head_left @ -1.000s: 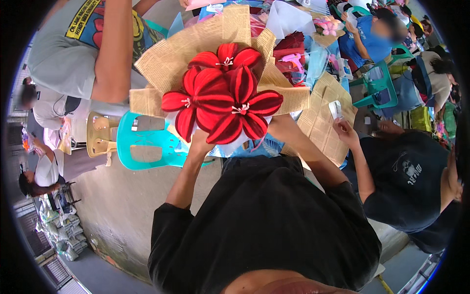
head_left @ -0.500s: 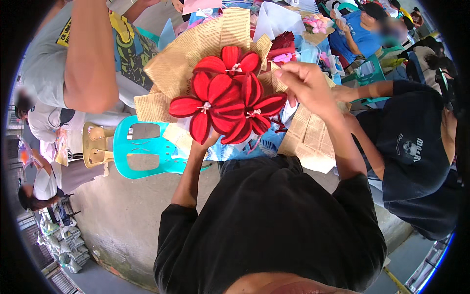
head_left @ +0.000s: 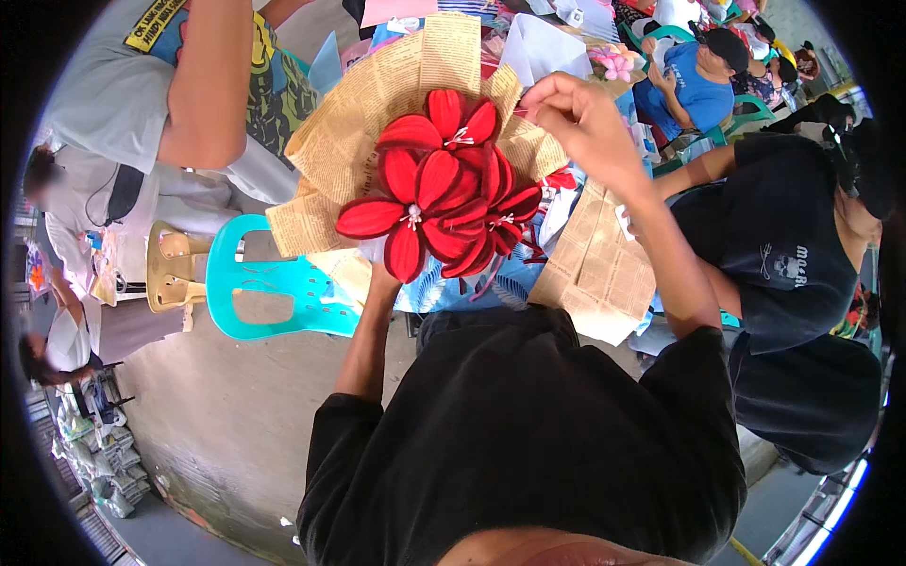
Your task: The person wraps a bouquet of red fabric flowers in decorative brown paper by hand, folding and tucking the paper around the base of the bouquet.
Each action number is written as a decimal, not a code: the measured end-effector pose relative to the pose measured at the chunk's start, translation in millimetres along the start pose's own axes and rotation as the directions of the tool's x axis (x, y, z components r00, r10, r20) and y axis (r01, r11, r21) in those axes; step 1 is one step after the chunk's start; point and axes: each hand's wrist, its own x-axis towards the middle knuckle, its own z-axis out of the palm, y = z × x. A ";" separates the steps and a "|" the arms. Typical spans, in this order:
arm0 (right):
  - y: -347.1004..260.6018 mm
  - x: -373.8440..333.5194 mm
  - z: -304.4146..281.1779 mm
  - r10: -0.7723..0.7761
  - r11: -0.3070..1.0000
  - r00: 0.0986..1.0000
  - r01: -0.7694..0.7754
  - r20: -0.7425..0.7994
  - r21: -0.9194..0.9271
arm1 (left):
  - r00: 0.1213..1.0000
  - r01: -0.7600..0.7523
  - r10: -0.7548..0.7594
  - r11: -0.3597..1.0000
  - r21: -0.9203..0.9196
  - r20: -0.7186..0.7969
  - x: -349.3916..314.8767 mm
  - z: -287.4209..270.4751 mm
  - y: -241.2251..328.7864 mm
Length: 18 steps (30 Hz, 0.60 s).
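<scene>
A bouquet of several red flowers (head_left: pixel 436 177), with velvety petals and pale stamens, stands in front of me. Newsprint-patterned wrapping paper (head_left: pixel 363 99) fans up behind and around its left and right sides. My left hand (head_left: pixel 384 274) supports the bouquet from below; its fingers are hidden by the blooms. At the upper right edge of the wrapping, my right hand (head_left: pixel 578 115) has its thumb and forefinger brought together on the paper, the other fingers curled. Another newsprint sheet (head_left: pixel 595 269) lies below my right forearm.
The table has a blue patterned cover (head_left: pixel 444 291) and craft materials toward the back, including a pink flower (head_left: pixel 615 64). A turquoise chair (head_left: pixel 226 274) stands left. One person (head_left: pixel 212 85) is close at left, another in black (head_left: pixel 783 255) close at right.
My right hand has moved up and slightly left along the wrapping. The paper on the bouquet's right now stands around the flowers, and the bouquet has turned a little.
</scene>
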 end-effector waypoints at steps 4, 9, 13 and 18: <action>17.5 15.7 -15.8 0.407 0.910 0.859 -0.411 0.311 -0.055 | 0.990 0.128 -0.117 0.977 -0.170 0.075 -15.1 16.3 -14.5; 21.7 31.3 1.0 0.028 0.957 0.928 0.082 0.371 -0.279 | 1.000 0.018 -0.016 0.996 0.082 -0.022 -9.5 24.9 -19.0; 16.1 32.2 -3.4 -0.024 0.962 0.984 0.070 0.175 -0.265 | 0.992 0.012 -0.010 1.000 0.014 -0.129 6.6 23.7 -10.6; -6.1 25.5 -24.9 0.353 0.930 0.852 -0.273 0.387 -0.246 | 0.989 -0.086 0.116 0.951 0.296 -0.087 7.2 13.9 -21.8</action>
